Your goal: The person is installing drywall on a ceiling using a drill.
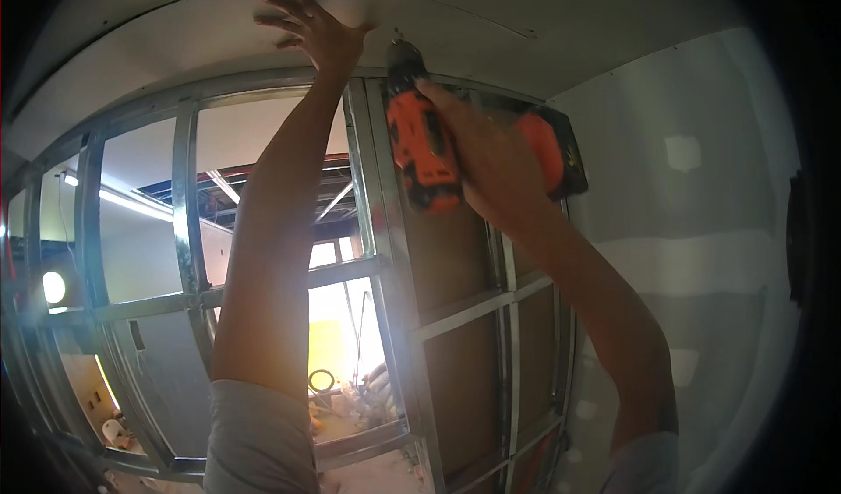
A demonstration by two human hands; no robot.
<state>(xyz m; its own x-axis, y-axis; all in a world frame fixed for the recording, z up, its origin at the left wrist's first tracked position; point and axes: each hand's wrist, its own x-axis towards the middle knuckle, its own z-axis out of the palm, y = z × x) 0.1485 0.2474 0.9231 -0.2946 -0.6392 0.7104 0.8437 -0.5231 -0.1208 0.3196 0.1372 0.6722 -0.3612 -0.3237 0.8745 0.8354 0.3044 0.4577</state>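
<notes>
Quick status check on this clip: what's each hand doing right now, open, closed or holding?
Left hand: open, spread against the ceiling panel.
Right hand: closed, holding an orange-and-black cordless drill.

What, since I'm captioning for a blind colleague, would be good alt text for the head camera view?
A person's right hand grips an orange-and-black power drill pointed up at a pale ceiling panel, while the left hand is spread against it. Behind stands a metal stud frame, partly open, with a patched grey wall at right.
</notes>
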